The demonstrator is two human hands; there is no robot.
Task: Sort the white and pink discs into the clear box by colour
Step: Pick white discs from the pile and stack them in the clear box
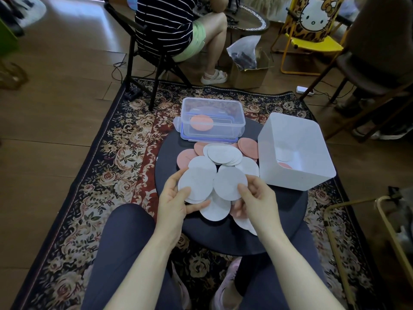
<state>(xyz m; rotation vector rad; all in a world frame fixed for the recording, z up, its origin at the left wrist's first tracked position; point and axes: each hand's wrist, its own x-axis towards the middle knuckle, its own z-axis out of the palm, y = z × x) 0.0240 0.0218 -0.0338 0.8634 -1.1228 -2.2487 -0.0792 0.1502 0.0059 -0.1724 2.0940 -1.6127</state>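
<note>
**Discs heaped on a round table, both hands holding white ones**

A flowered rug (93,182) lies on a wooden floor, and on it stands a low dark round table (225,240). At the table's far edge sits the clear box (212,118), open, with one pink disc (201,122) inside. Just right of it a white bin (295,153) stands tilted, a few discs showing at its bottom. Between the box and the hands lies a loose pile of white discs (224,154) with pink ones (248,147) showing at its edges.

The left hand (176,202) grips a small stack of white discs (195,184), thumb on top and fingers curled beneath. The right hand (254,202) pinches a single white disc (230,184), thumb on its face, touching the left stack's edge.

Beyond the table a person (178,25) sits on a folding chair.
</note>
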